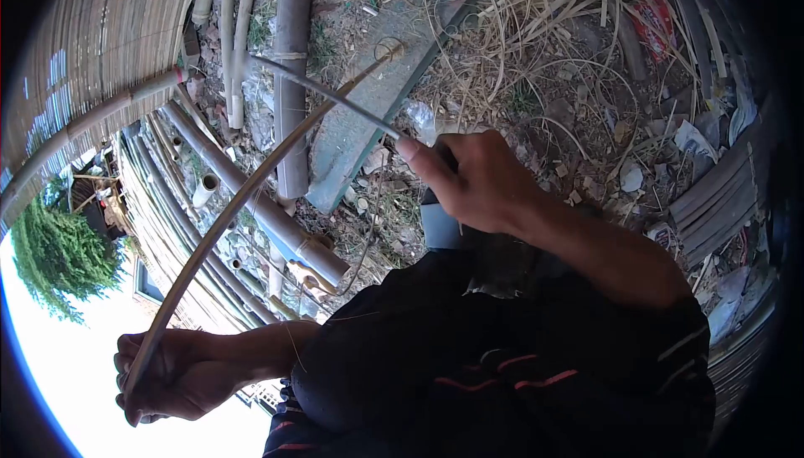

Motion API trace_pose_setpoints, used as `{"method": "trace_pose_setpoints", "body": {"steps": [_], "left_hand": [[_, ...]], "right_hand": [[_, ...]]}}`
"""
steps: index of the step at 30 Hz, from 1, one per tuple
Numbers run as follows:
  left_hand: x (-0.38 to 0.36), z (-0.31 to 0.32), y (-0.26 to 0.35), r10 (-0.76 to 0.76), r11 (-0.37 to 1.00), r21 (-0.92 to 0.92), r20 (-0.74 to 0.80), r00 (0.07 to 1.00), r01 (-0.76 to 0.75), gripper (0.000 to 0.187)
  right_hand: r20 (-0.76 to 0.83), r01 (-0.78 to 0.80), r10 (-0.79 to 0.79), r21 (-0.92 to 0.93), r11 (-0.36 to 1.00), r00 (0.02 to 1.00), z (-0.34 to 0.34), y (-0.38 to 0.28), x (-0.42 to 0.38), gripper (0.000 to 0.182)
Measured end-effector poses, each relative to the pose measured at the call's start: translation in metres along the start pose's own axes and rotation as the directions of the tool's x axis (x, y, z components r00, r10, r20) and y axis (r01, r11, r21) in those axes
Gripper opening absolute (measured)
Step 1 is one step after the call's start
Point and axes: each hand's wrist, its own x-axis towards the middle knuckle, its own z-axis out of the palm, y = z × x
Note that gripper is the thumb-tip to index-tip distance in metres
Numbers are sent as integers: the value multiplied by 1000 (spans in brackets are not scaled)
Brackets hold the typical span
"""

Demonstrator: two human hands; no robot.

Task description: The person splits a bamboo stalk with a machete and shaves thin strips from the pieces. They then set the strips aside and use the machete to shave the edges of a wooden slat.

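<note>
**Shavings (519, 27) Tangle Over Littered Ground (578, 190)**

Pale curls spread before me, a red wrapper (655, 27) lying beside them. White scraps (697, 144) sit near a stack of grey slats (720, 198). Off to the left, a thick tube (287, 105) lies near slim poles (232, 39); a second tube (276, 219) lies aslant close by. A slatted screen (126, 31) filters the daylight, and a green tree (63, 261) shows against bright sky (75, 374).

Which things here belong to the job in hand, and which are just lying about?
Seem part of the job:
long strip, in the left hand
narrow tool, in the right hand
board below, probably

Seem just lying about:
loose strips
red wrapper
thick pole
</note>
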Motion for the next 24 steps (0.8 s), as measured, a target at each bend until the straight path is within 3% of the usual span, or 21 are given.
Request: {"method": "trace_pose_setpoints", "body": {"steps": [1,2,4,5,6,8,9,11,12,14,16,17,18,19,20,21,22,24], "left_hand": [[-1,8,-6,30,999,34,-156,987,-24,18],[-2,3,-6,19,999,43,-154,988,-12,18],[6,-16,-10,3,999,42,-73,997,0,17],[9,-14,-12,5,1000,-16,-101,995,-7,15],[10,-14,-9,1,1000,-30,-95,996,-4,15],[8,-7,-8,-10,999,53,-60,998,13,14],[6,-1,-14,56,990,135,-123,991,-39,14],[13,-22,-13,9,997,79,-142,990,3,16],[12,-17,-15,14,997,80,-155,988,-1,16],[8,-5,-11,-3,993,115,-124,992,17,16],[8,-2,-13,-7,985,172,-104,995,25,16],[11,-10,-15,-66,984,152,-172,983,92,16],[15,-19,-19,-118,982,118,-241,963,150,17],[19,-28,-25,-123,989,75,-40,992,126,19],[21,-25,-16,-449,601,-655,197,871,458,22],[15,4,-9,-412,819,-442,-12,911,365,22],[9,35,-6,-307,947,-164,-213,928,276,21],[11,41,-1,-318,943,-142,-115,941,301,20]], "right_hand": [[-62,169,-167,16,986,984,6,6,-7,66],[-120,343,-339,16,939,933,13,15,-11,63],[-73,-27,32,67,997,997,23,49,14,65],[-12,-276,276,4,961,961,11,55,28,69],[56,-306,309,-67,950,949,-2,60,30,73],[2,-78,78,-76,994,997,-5,56,11,72],[17,-84,85,-74,994,996,-1,63,9,72],[-75,-42,37,-70,997,997,10,87,5,71],[-87,-46,40,-75,996,995,6,99,9,71],[-69,-355,349,-141,924,935,-5,119,21,70],[-138,-299,274,-215,930,952,-3,126,15,71],[-188,-250,201,-288,924,961,-3,126,11,71],[-189,-236,185,-298,925,964,-12,119,14,71],[-139,-365,341,-222,904,930,-25,109,18,70],[-69,-492,487,-149,858,871,-31,99,20,69],[-91,-450,441,-207,869,893,-35,94,19,65],[-86,-419,411,-225,880,908,-36,92,17,65],[-268,-201,117,-309,930,956,-30,87,7,63]]}}
